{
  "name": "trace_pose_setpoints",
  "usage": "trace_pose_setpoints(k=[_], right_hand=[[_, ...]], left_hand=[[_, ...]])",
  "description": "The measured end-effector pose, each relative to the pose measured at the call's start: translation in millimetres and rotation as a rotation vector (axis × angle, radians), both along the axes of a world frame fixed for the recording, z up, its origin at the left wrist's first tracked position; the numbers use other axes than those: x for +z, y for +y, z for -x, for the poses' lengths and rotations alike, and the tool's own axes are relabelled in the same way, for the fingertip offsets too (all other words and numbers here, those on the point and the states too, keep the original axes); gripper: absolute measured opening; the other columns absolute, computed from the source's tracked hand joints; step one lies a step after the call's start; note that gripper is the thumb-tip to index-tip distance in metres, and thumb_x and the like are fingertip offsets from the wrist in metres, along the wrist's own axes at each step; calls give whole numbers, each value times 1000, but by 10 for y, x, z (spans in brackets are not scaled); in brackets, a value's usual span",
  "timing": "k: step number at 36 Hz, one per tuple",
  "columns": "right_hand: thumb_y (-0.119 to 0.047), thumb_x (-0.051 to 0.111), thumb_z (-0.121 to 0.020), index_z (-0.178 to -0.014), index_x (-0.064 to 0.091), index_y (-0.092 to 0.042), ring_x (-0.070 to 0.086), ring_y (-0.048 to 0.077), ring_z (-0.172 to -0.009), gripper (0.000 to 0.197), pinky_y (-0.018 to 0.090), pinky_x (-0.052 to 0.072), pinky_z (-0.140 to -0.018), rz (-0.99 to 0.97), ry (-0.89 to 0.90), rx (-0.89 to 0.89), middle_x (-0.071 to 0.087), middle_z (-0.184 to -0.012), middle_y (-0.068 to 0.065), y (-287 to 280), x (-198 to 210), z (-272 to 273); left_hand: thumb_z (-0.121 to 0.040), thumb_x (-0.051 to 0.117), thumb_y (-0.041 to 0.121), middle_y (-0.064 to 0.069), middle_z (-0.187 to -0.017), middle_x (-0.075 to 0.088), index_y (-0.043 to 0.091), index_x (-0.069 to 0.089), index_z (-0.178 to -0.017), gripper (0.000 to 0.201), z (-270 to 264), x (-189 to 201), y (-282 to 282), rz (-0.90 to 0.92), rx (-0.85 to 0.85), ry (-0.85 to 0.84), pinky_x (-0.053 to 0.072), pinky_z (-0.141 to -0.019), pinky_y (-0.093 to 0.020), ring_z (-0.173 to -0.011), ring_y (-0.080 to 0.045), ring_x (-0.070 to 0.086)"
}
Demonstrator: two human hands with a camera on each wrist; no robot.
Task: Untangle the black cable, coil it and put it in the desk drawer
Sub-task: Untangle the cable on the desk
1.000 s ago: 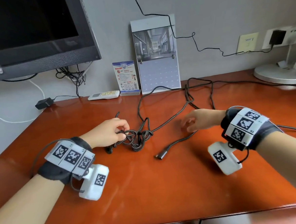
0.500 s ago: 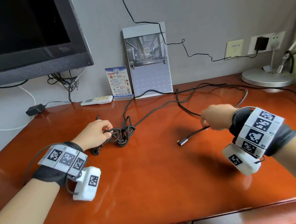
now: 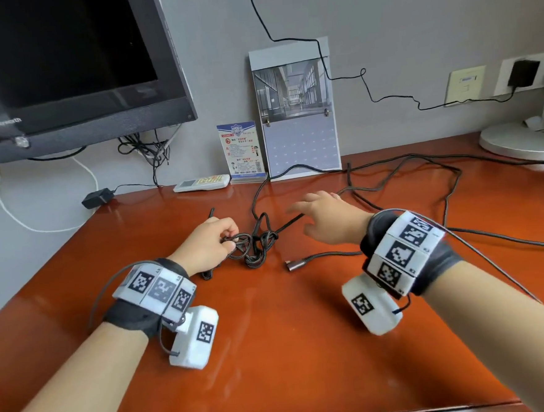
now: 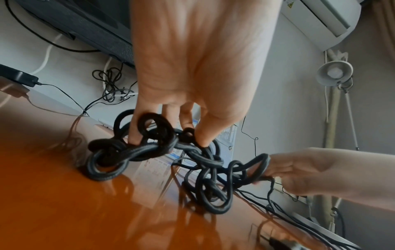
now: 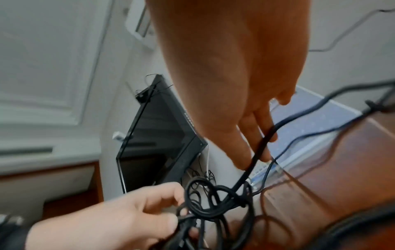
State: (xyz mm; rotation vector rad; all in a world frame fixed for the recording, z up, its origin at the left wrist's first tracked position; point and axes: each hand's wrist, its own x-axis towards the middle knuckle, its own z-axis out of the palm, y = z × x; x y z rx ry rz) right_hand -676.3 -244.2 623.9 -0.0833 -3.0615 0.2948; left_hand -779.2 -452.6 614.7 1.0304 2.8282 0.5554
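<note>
The black cable's knotted tangle (image 3: 254,245) lies on the red-brown desk (image 3: 273,334) between my hands. My left hand (image 3: 213,242) grips its left side; in the left wrist view the fingertips (image 4: 203,140) pinch a small knot in the tangle (image 4: 149,152). My right hand (image 3: 321,213) hovers just right of the knot with fingers spread. A taut strand (image 5: 262,147) runs across its straight fingers (image 5: 245,152), which hold nothing. The cable's metal plug end (image 3: 292,265) lies loose on the desk. Long loops (image 3: 422,169) trail off to the back right.
A monitor (image 3: 62,75) stands at the back left with a cable bundle (image 3: 146,150) under it. A remote (image 3: 201,183), a leaflet (image 3: 242,150) and a calendar (image 3: 296,107) line the wall. A lamp base (image 3: 523,140) sits far right, a black adapter (image 3: 96,197) far left.
Half a second ago my right hand held the strand near the plug, pulled out to the right. It has let go and moved back left to the tangle. The left hand kept its grip.
</note>
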Motion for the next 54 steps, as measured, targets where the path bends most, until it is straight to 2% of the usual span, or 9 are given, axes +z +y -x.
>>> trace_pose_setpoints(k=[4,8,13,27,34,37,44,49,54], right_hand=[[-8,44,-93,-126,56,-15,52,29,-117,36,38,31,-106,132,-33,-32,58,-124,10,-31,-42,108],[-3,49,-89,-95,70,-10,59,20,-63,23,25,50,-74,376,72,-98,65,-78,3,76,-138,131],[-1,53,-86,-72,61,-20,51,5,-40,25,8,37,-44,632,98,-174,57,-56,-7,273,-407,128],[-1,47,-91,-76,63,-26,60,17,-83,33,15,41,-68,809,318,-235,68,-92,1,455,-651,232],[9,31,-89,-71,58,-13,56,13,-57,40,17,46,-57,1170,249,-117,60,-67,6,335,-537,188],[11,30,-89,-71,58,-12,55,15,-59,40,22,47,-63,1205,222,-72,57,-68,7,283,-526,192],[5,39,-93,-75,59,-23,46,16,-67,39,14,38,-59,1086,396,-102,53,-68,0,253,-526,221],[5,45,-89,-78,57,-34,56,37,-77,42,31,44,-73,939,585,-66,47,-67,-7,255,-511,212],[4,49,-90,-84,55,-37,60,32,-82,42,27,46,-75,869,559,-2,50,-69,-5,304,-471,142]], left_hand=[[-93,52,11,0,-108,45,19,51,-97,9,-31,-16,43,1,3,10,33,-80,-23,-98,-17,48],[-92,55,10,-2,-109,46,19,53,-97,10,-39,-24,145,-42,5,41,33,-80,-23,-99,-17,48],[-90,57,7,-3,-108,51,19,54,-93,13,-32,-6,374,-129,4,-8,40,-91,-27,-103,-17,52],[-83,60,5,-2,-97,64,15,55,-82,12,60,-38,754,-342,-100,-293,43,-89,-30,-96,-13,59],[-73,74,18,24,-104,47,41,51,-88,36,129,-244,716,-391,-86,-54,35,-95,-25,-107,-6,46],[-73,73,9,19,-102,46,32,56,-89,33,108,-265,697,-429,-111,119,25,-87,-4,-104,-6,39],[-67,73,1,21,-75,61,12,75,-81,18,53,-249,682,-522,-143,192,39,-70,-4,-75,9,57],[-66,73,17,11,-74,69,21,74,-76,10,-33,-225,677,-574,-85,176,51,-69,-26,-74,-10,63],[-62,64,41,14,-80,69,27,71,-78,22,-44,-243,670,-516,-52,120,54,-72,-38,-79,-12,64]])
